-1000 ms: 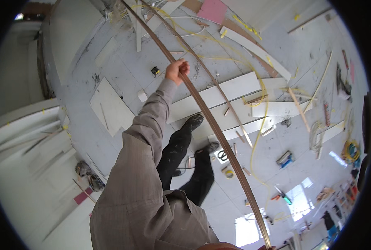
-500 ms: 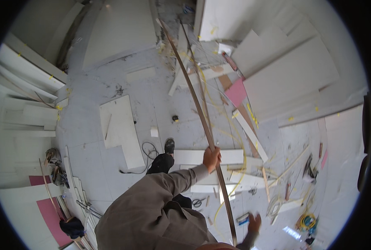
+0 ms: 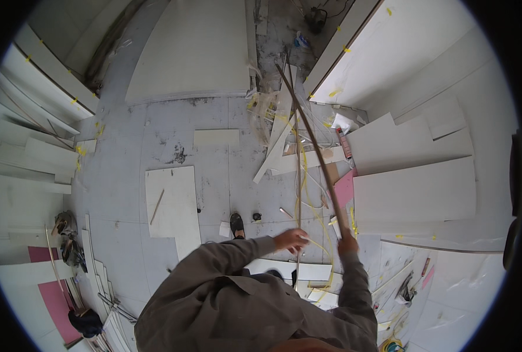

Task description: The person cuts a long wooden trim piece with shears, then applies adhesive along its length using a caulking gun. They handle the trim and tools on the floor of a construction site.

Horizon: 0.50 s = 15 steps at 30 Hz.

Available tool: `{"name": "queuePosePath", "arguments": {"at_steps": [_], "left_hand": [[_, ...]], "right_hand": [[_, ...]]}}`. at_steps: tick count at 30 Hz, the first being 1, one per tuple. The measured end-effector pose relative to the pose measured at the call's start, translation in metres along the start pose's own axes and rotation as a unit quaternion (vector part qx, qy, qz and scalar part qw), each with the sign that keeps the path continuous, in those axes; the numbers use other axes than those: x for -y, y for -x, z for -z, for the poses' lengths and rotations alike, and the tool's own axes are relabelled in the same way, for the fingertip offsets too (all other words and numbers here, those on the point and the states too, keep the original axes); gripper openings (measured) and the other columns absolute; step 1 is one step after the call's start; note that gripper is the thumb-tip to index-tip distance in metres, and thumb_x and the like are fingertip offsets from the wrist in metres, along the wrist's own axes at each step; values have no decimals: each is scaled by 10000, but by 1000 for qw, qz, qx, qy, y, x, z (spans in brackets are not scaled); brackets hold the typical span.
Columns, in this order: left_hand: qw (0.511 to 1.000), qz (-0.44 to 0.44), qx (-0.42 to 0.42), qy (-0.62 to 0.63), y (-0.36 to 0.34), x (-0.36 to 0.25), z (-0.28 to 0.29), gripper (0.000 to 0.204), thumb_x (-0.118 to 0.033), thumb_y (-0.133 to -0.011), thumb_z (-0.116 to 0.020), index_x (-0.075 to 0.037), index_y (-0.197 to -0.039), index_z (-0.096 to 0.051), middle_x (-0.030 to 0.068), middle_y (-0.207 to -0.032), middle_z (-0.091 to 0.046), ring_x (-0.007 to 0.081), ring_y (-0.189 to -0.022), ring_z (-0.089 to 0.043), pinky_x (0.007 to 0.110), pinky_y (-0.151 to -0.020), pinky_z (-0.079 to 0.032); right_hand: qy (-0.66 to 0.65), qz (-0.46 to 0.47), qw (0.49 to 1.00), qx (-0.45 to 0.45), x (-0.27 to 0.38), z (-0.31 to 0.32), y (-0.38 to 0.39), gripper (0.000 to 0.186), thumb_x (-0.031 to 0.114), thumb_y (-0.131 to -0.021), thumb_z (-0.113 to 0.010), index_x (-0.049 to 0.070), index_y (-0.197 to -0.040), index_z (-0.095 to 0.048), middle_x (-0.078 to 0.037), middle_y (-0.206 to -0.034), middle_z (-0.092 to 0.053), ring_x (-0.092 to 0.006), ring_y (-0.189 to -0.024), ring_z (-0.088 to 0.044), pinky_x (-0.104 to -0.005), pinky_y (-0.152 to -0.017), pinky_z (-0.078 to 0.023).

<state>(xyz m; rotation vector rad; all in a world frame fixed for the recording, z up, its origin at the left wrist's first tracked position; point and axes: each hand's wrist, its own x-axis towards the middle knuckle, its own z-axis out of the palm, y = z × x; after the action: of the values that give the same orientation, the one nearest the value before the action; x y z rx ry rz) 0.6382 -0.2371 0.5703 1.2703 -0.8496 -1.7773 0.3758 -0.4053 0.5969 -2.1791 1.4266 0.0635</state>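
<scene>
My right hand (image 3: 347,244) is closed round the near end of a long, flat brown strip (image 3: 318,146), which slants up and away to the left, its far end narrowing in the view. To its left, my left hand (image 3: 291,240) has its fingers loosely bent and a little apart. A second, thinner brown strip (image 3: 299,182) runs right by those fingertips; whether they touch it cannot be made out. The two strips cross near their far ends. Below my left hand, a white board (image 3: 313,271) lies on the floor by my feet.
An L-shaped white panel (image 3: 173,196) lies left of my shoe (image 3: 237,224). A tape measure (image 3: 257,217) is just right of the shoe. White offcuts (image 3: 275,152) and yellow strapping (image 3: 267,105) clutter the floor ahead. Large white panels (image 3: 416,185) lean at the right.
My left hand has let go of the wide brown strip, and my right hand now grips its near end. The strip has shifted right. The view has moved, showing more of the floor ahead.
</scene>
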Motion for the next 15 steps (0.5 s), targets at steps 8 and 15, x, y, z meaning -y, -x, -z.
{"name": "queuePosePath", "arguments": {"at_steps": [8, 15], "left_hand": [[961, 118, -244, -53, 84, 24, 292, 482, -213, -999, -675, -28, -1414, -516, 122, -1107, -703, 200, -855, -702, 365, -679, -602], [859, 275, -425, -81, 155, 97, 440, 459, -187, -981, -680, -14, -1385, -550, 126, -1084, -712, 205, -825, -707, 365, -664, -611]], "right_hand": [[71, -13, 997, -13, 10, 111, 73, 299, 140, -850, -739, 43, -1116, -642, -211, -860, -709, -434, -775, -697, -506, -693, -556], [-58, 0, 998, -14, 121, 23, -124, 220, 218, -905, -742, 34, -972, -641, -142, -754, -641, -300, -675, -628, -438, -621, -491]]}}
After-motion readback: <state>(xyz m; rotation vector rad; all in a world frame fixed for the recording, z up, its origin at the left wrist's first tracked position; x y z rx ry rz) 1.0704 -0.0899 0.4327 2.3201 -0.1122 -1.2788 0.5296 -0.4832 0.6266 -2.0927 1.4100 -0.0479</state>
